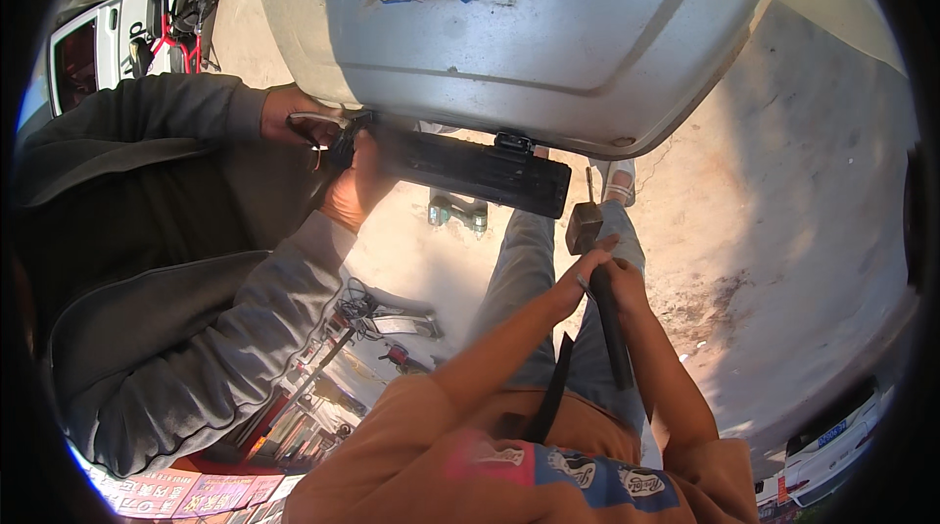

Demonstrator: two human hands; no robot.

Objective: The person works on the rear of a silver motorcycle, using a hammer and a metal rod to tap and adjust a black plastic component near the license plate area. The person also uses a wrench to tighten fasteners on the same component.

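A hammer (613, 336) with a blocky brown metal head and a long black handle is in front of my legs. My right hand (627, 285) is closed around the handle just below the head. My left hand (576, 285) is closed at the same place, its fingers against the upper handle. A thin metal rod (589, 183) sticks up past the hammer head; its lower end is hidden. Beyond the hammer, a co-worker's hands (354, 189) hold a long black bar-shaped part (480, 171) under the edge of a silver vehicle panel (509, 54).
The co-worker in a grey jacket (215, 328) stands close on my left. A green-and-black tool (456, 214) lies on the ground beneath the bar. Cables (360, 309) and assorted tools lie lower left. White vehicles stand at far left and lower right.
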